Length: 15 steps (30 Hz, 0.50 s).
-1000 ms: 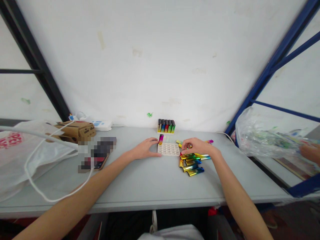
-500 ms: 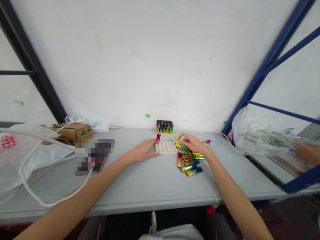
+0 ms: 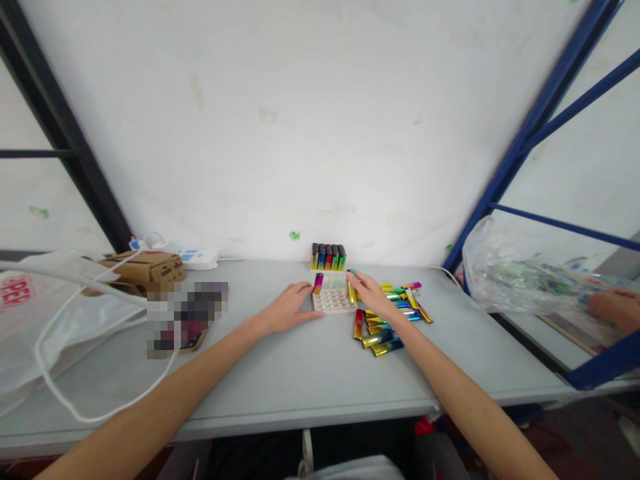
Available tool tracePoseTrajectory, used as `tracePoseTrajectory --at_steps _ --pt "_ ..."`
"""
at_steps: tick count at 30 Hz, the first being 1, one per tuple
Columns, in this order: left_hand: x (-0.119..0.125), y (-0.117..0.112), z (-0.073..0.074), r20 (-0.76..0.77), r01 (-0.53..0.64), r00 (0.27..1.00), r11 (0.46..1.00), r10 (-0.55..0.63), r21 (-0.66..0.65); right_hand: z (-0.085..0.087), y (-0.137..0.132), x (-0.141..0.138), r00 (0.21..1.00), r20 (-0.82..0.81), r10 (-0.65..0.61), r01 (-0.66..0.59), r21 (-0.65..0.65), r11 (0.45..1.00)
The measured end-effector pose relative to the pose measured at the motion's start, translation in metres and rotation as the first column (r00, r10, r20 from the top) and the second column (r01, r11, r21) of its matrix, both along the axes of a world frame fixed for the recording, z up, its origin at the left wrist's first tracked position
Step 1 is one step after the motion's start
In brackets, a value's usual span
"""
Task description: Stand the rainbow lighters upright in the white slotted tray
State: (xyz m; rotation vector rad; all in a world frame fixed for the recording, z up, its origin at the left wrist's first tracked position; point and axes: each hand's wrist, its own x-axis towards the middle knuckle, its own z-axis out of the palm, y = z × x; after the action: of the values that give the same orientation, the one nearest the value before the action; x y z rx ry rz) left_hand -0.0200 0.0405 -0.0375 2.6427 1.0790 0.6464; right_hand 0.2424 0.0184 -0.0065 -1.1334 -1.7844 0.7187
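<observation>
A white tray (image 3: 333, 303) with rows of round holes lies on the table in front of me. A purple metallic lighter (image 3: 318, 283) stands upright in its back left corner. Around the tray's left side my left hand (image 3: 290, 308) is closed, thumb at the front corner and fingers near the purple lighter. My right hand (image 3: 370, 293) pinches a gold and green lighter (image 3: 351, 288), held upright at the tray's right side; whether its lower end sits in a hole I cannot tell. Loose shiny lighters (image 3: 383, 337) lie in a pile beneath and beside my right wrist.
Behind, a filled tray of lighters (image 3: 329, 258) stands near the wall. At left are a cardboard box (image 3: 150, 270), a plastic bag (image 3: 55, 313), a phone (image 3: 197, 333) and a white cable (image 3: 80, 419). At right, another person's hand (image 3: 615, 310) is by a clear bag (image 3: 505, 273).
My right hand has moved left from the pile to the tray, and the lighter in it has turned upright. My left hand stays at the tray. The view has shifted slightly.
</observation>
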Motion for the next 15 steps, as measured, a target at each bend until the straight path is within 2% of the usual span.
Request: tracePoseTrajectory --at_steps 3,5,8,15 --pt "0.002 -0.001 -0.003 0.026 -0.017 1.0 1.0 0.017 0.01 0.001 -0.006 -0.009 0.988 -0.114 0.109 -0.121 -0.107 0.987" --pt "0.003 -0.002 -0.004 0.048 -0.018 0.999 1.0 0.017 0.008 0.002 -0.009 -0.014 0.978 -0.176 0.11 -0.14 -0.167 0.976" --pt "0.004 -0.003 -0.005 0.054 -0.001 0.999 1.0 0.001 0.002 0.001 -0.01 -0.019 0.984 -0.176 0.007 -0.041 -0.188 0.981" --pt "0.005 -0.005 -0.004 0.046 0.004 0.999 1.0 -0.004 -0.011 -0.004 -0.011 -0.023 0.976 0.025 -0.216 0.216 -0.016 0.976"
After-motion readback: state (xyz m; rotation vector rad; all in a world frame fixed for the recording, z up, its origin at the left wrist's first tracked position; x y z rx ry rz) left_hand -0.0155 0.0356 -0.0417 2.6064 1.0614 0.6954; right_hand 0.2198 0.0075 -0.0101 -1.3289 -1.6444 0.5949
